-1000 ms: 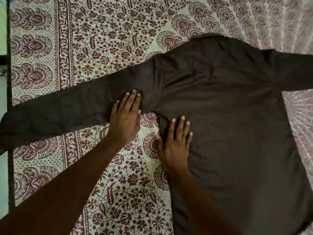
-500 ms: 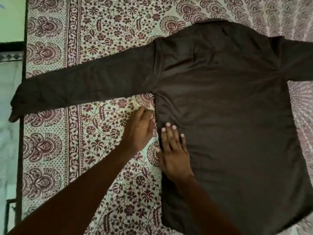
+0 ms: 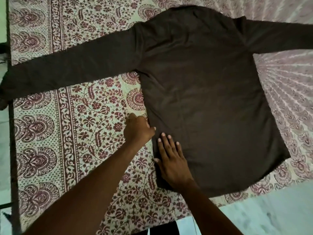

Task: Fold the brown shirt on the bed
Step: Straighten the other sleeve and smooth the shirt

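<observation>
**Smoothing the side seam before the first fold**

Item: brown shirt (image 3: 203, 99), face down, spread flat on the patterned bedsheet (image 3: 76, 133), both sleeves out sideways.

Left hand (image 3: 138, 128): at the shirt's left edge, fingers curled at the seam; I cannot tell whether it pinches cloth.

Right hand (image 3: 171, 160): open, palm flat on the lower body, near the hem.

Method, as I judge it: I anchor with the flat palm, draw the seam straight, press wrinkles outward, then fold sleeve and side inward.

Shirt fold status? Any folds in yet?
Done: brown shirt lies spread flat on the bedsheet, both sleeves out to the sides. In hand: right hand presses flat on the shirt's side near the hem; left hand is at that side edge. Left: every fold; no sleeve or side is turned in.
</observation>
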